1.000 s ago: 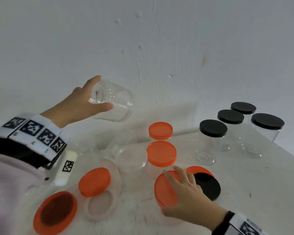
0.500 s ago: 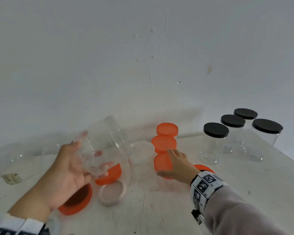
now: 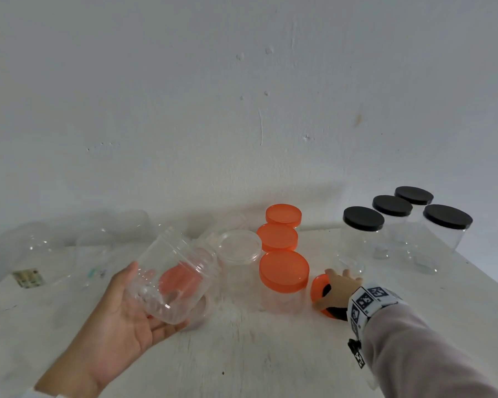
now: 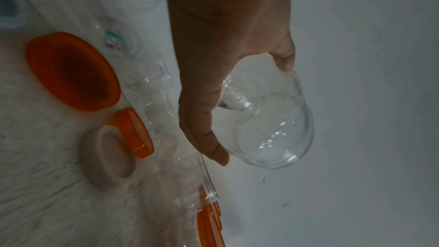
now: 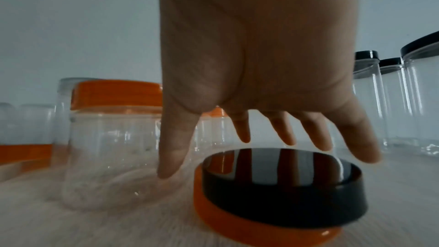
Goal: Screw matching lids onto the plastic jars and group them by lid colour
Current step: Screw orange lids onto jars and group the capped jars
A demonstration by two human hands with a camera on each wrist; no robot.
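Two hands share the work: at 8 o'clock the left hand (image 3: 121, 314) cradles a lidless clear jar (image 3: 176, 277), mouth tilted up, probably awaiting a lid; at 4 o'clock the right hand (image 3: 338, 291) hovers, fingers spread and holding nothing, over a black lid (image 5: 282, 185) stacked on an orange lid (image 5: 249, 219), seemingly choosing

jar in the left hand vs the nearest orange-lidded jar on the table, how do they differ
The held jar has no lid, its threaded mouth bare; the nearest orange-lidded jar is capped in orange. The held jar is tilted in the air, cradled in the left hand; the capped one stands upright on the table. Both are clear plastic and look empty.
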